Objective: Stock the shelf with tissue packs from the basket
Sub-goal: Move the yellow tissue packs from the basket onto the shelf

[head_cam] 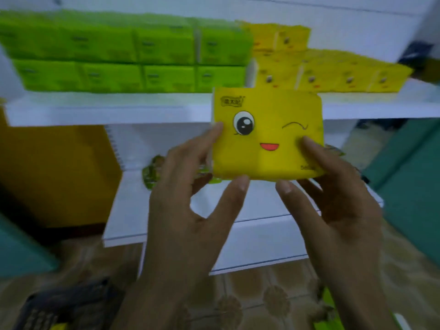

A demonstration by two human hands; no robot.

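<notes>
A yellow tissue pack [266, 132] with a winking cartoon face is held up in front of the white shelf [107, 108]. My left hand [185, 198] grips its left edge and bottom. My right hand [333, 198] holds its right side, with the thumb under the bottom edge. On the shelf behind stand two rows of green tissue packs [133, 58] at the left. Yellow tissue packs [333, 72] are stacked at the right. The dark basket [59, 306] shows at the bottom left corner, blurred.
A lower white shelf [166, 222] carries some green-wrapped items [152, 170] behind my hands. An orange-yellow box [54, 175] stands at the left. Teal surfaces [409, 175] flank the right side. The floor [250, 301] below is patterned tile.
</notes>
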